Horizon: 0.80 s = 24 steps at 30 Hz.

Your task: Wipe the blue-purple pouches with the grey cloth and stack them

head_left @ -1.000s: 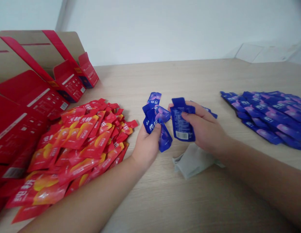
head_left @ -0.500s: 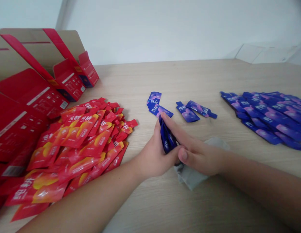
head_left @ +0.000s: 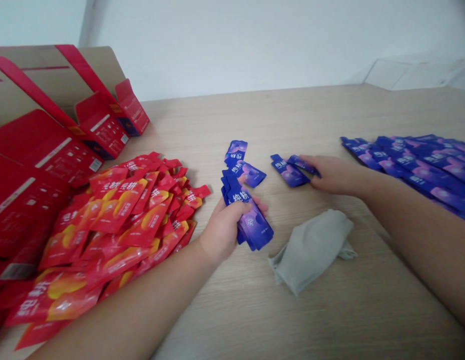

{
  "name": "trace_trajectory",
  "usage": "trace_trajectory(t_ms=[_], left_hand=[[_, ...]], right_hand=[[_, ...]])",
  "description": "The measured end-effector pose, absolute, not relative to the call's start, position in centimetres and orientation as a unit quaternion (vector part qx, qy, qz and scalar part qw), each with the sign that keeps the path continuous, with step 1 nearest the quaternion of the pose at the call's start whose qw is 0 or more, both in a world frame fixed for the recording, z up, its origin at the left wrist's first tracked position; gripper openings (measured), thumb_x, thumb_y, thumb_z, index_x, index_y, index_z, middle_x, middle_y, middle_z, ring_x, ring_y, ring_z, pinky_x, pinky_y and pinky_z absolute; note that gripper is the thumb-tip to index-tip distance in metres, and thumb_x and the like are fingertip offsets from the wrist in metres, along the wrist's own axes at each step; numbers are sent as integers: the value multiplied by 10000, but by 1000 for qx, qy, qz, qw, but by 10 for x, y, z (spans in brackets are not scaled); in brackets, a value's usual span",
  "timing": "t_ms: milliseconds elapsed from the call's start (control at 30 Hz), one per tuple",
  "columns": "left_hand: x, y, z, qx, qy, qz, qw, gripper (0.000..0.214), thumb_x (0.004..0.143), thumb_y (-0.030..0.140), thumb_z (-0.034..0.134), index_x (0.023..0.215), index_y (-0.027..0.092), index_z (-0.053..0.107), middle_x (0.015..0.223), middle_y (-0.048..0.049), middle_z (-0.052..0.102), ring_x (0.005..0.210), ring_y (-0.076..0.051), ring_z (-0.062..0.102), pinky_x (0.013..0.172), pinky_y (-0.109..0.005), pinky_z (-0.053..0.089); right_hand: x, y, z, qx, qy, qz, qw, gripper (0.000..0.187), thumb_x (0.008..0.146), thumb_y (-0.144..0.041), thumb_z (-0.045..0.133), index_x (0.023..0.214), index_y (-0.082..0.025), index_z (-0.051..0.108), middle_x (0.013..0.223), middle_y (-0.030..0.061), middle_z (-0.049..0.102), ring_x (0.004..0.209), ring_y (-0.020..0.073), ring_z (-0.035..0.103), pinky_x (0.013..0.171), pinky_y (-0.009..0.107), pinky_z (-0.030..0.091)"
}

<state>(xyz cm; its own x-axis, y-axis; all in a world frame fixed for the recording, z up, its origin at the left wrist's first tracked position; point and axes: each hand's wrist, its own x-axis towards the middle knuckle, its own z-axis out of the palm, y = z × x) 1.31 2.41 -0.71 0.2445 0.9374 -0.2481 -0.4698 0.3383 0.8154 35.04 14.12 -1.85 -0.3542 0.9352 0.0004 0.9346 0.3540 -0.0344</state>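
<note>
Blue stack [head_left: 257, 229] in L hand [head_left: 223, 229], thumb tight on top, edges uneven: hold firm w/o crushing; R hand [head_left: 330, 174] half-curled round end of one pack [head_left: 300, 163] on table [head_left: 224, 310], can't tell if gripped, best pinched flat by edge

On the pale wood-grain counter [head_left: 217, 320], open red cardboard boxes [head_left: 106, 127] stand left, behind piled red pouches [head_left: 119, 210]; flat blue pouches [head_left: 423, 165] spread right; between, a crumpled grey cloth [head_left: 315, 245] lies before a loose blue-and-purple pouch [head_left: 290, 175].
</note>
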Motion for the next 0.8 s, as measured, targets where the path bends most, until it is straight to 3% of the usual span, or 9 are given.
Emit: trace_trajectory(t_ms=[167,267,333,400,467,533,600,700,800], left_hand=[[14,25,-4,288,391,477,733,375,723,270,816,1067,174,700,947,-59,777,831,-256,792,751,-378,660],[14,26,-4,277,389,484,733,431,732,245,794,1143,198,673,949,-44,777,847,-266,803,750,-391,670],[14,26,-5,276,388,480,737,404,741,242,785,1125,186,671,938,-55,775,846,-264,802,738,-377,666],[14,27,-7,280,385,477,739,354,744,245,780,1074,170,676,935,-70,774,839,-262,798,724,-363,659],[14,27,-8,287,379,478,739,324,741,243,778,1038,167,672,939,-74,771,850,-264,796,724,-356,653],[14,27,-9,291,374,481,737,335,741,226,776,1052,179,658,956,-67,767,887,-265,796,747,-356,652],[15,27,-9,287,372,486,737,373,743,202,773,1093,193,643,973,-55,760,917,-258,794,783,-360,652],[16,27,-9,285,368,484,741,387,752,186,770,1114,198,636,974,-49,751,902,-237,781,815,-368,650],[17,27,-11,284,364,482,744,374,749,177,778,1094,195,636,972,-52,744,899,-232,772,818,-362,642]], right_hand=[[349,141,-12,-619,-785,-34,-2,520,915,-243,541,1392,-117,705,1304,218,779,1197,393,737,1049,489,551],[346,140,-2,-644,-764,-20,39,403,884,-230,560,1214,-179,786,1172,168,818,1100,371,759,994,469,566],[341,141,5,-621,-778,0,92,355,842,-197,582,1112,-226,811,1135,117,832,1115,346,754,1036,463,556],[335,145,9,-557,-816,25,153,333,784,-149,590,1003,-255,817,1221,81,825,1253,331,712,1172,490,488],[330,152,12,-485,-854,56,180,332,727,-127,595,936,-260,816,1447,63,747,1491,346,559,1307,557,341],[328,161,14,-451,-873,112,150,388,691,-141,599,979,-260,830,1653,33,591,1651,361,343,1353,613,233],[327,170,18,-458,-864,189,86,484,668,-164,600,1075,-273,837,1721,-1,509,1678,361,287,1354,611,247],[319,177,29,-526,-812,245,62,500,746,-247,596,1195,-294,810,1641,10,606,1558,368,506,1301,558,388],[298,172,35,-617,-756,217,28,501,922,-554,578,1272,-251,771,1424,127,756,1323,441,691,1152,596,533]])
